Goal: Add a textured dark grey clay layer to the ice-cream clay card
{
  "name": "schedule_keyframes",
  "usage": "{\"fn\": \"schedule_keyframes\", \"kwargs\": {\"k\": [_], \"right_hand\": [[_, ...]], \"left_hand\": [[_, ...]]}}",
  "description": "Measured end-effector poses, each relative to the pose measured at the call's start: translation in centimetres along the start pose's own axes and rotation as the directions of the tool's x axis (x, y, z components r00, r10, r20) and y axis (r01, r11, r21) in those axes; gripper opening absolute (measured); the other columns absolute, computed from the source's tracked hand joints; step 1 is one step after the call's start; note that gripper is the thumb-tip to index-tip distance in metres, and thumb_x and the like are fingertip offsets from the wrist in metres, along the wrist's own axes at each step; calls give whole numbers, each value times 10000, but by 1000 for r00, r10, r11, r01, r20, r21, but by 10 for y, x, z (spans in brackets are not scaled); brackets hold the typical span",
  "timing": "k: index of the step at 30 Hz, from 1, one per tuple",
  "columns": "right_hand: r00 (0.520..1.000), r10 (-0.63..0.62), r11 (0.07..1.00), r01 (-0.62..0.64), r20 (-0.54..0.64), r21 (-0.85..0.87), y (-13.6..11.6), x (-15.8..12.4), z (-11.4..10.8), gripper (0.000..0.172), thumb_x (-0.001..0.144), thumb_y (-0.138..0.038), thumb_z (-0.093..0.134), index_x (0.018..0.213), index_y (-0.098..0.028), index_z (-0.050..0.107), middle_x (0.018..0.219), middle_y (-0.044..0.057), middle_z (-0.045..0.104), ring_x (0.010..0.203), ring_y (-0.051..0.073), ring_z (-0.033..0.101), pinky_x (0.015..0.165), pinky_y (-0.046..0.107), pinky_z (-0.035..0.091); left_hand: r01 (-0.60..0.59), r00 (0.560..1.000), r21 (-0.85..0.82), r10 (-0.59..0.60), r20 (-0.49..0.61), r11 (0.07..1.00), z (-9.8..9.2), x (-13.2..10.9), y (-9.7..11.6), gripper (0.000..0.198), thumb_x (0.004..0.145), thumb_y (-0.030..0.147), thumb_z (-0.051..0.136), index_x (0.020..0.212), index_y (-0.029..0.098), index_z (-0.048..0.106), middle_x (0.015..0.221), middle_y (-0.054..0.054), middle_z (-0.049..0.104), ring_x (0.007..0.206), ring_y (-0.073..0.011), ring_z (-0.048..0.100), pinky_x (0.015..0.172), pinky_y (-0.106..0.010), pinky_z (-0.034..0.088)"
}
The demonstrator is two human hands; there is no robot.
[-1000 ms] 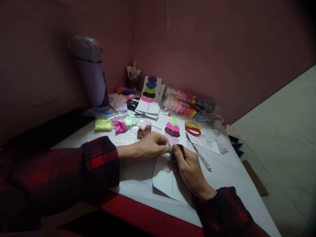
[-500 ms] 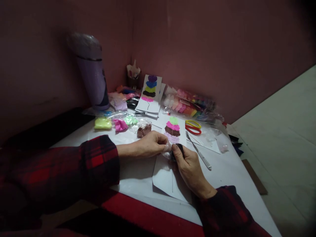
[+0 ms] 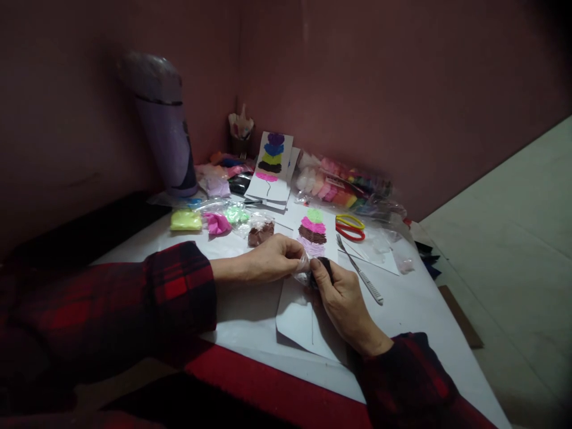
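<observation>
My left hand [image 3: 277, 257] pinches the edge of a small clear plastic wrapper [image 3: 302, 271]. Fingers and thumb of my right hand [image 3: 342, 295] close around a lump of black clay [image 3: 322, 272] at the other end of this wrapper. Both hands meet above a white card [image 3: 298, 313], which bears stacked bands of green, pink, brown and lilac clay [image 3: 313, 229]. Just beyond my left hand lies brown clay [image 3: 261, 233] in a clear bag. A fork [image 3: 361, 271] rests to the right of the card.
Yellow [image 3: 186, 220], pink [image 3: 217, 224] and mint [image 3: 236, 214] clay packets lie at left. Behind stand a purple tumbler [image 3: 167, 146] and a coloured sample card [image 3: 271, 167]. Scissors [image 3: 350, 227] with yellow and red handles lie near a bag of clay packs [image 3: 333, 182].
Both hands keep almost the same place and grip on the wrapper and black clay. The view has shifted very slightly.
</observation>
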State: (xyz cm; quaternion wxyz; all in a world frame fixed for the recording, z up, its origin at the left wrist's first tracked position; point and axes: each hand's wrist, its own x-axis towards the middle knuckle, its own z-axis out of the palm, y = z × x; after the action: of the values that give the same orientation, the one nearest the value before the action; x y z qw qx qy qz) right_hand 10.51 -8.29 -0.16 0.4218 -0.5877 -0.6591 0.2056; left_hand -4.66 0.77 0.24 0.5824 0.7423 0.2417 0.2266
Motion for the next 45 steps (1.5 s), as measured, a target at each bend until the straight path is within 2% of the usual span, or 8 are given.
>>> {"fn": "schedule_keyframes", "kwargs": {"k": [9,19,37,45], "right_hand": [[1000,-3,1000,3,4,10,2,0,0,390,965,-387,454,619,-208,448,522,-41,475,479,103,420,479,245,320],[999,-41,999,41,-13,-9,-1,1,-1,379,961,-354,459,612,-211,417,525,-51,436,483,98,381,472,244,299],[999,39,999,-39,-3,5,-2,-2,0,416,967,-429,445,613,-211,450,504,-39,464,476,110,418,480,254,318],[999,29,1000,-29,-24,2,-2,-2,0,419,964,-431,443,607,-213,447,507,-38,459,479,112,404,478,257,311]], "left_hand": [[-22,999,25,23,-23,999,1,-2,1,216,721,313,565,606,150,483,569,33,412,564,-90,355,503,-213,256],[-27,1000,27,27,-5,999,0,0,-1,199,721,279,558,597,155,465,556,39,395,555,-86,341,497,-208,253],[-1,1000,-8,1,-7,1000,1,-1,2,224,735,323,579,621,147,499,551,38,441,537,-84,363,517,-225,274],[-8,1000,-51,7,-28,999,2,-1,-1,249,737,321,613,611,151,482,541,47,432,525,-76,360,496,-214,254]]}}
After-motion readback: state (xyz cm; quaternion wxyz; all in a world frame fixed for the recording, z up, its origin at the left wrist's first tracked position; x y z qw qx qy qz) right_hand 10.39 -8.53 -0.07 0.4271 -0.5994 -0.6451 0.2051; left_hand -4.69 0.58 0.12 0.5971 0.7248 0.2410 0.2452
